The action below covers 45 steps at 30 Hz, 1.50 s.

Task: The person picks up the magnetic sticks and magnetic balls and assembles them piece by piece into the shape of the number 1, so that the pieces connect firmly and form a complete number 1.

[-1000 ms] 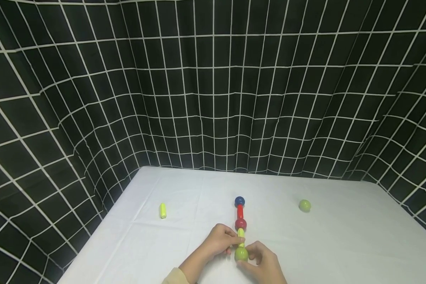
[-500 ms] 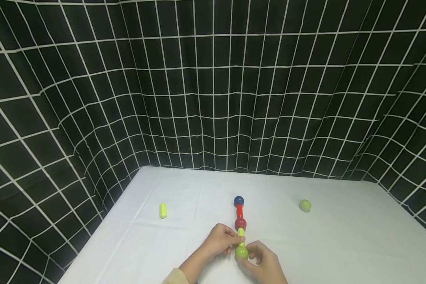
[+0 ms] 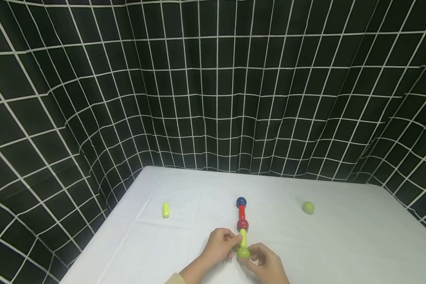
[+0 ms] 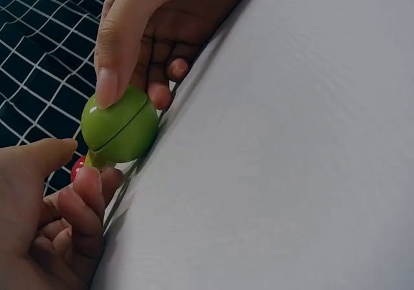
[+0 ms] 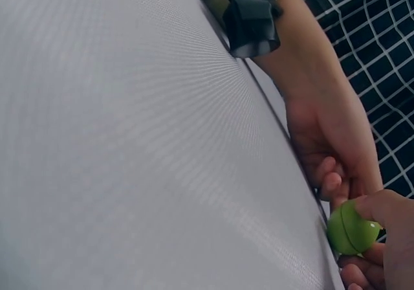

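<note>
A chain of toy pieces runs away from me on the white table: a green ball (image 3: 243, 252), a yellow stick (image 3: 243, 238), a red ball (image 3: 243, 224), a red stick (image 3: 241, 212) and a blue ball (image 3: 241, 202). My right hand (image 3: 268, 265) pinches the green ball, thumb on its near side. Left of the yellow stick is my left hand (image 3: 217, 245), its thumb tip at the stick's edge. In the left wrist view its thumb (image 4: 61, 153) stands apart from the stick, with fingertips (image 4: 89, 181) close below it. A dark groove crosses the green ball (image 4: 119, 125).
On the table (image 3: 198, 189), a loose yellow stick (image 3: 166, 210) lies at the left and another green ball (image 3: 308, 207) at the right. Behind and at both sides hangs a black curtain (image 3: 213, 98) with a white grid.
My left thumb has drawn back from over the yellow stick to its left edge. My right hand keeps hold of the green ball. The head view has shifted slightly.
</note>
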Tool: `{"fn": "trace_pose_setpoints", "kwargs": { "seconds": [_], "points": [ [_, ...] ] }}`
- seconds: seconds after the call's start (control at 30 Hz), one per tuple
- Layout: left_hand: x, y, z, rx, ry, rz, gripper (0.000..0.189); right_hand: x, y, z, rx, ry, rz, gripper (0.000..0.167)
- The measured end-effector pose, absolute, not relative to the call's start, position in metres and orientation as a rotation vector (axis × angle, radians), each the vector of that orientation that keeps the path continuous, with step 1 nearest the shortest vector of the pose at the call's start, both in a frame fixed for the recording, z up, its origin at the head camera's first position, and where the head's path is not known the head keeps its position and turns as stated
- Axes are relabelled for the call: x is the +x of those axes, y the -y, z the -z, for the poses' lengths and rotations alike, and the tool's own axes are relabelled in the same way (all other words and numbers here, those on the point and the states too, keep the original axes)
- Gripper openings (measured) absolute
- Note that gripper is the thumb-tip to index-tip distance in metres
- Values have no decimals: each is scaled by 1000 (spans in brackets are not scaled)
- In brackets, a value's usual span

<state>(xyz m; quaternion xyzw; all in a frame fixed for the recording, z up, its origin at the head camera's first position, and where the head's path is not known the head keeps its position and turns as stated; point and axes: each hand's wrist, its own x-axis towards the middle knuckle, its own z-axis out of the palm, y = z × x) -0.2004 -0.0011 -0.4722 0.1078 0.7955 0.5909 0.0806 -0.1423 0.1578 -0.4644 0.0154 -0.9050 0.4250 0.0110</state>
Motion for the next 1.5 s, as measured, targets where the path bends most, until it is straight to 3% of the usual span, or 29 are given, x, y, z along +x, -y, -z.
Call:
{"fn": "trace_pose_setpoints", "kwargs": {
  "seconds": [0.83,1.5],
  "points": [
    [-190,57,474,440,-2366,-1884,22,-143,-156,464,54,2805,-1366,32],
    [-209,118,474,108,-2544,-1970,20,-142,-158,465,66,2805,-1391,34]
  ]
}}
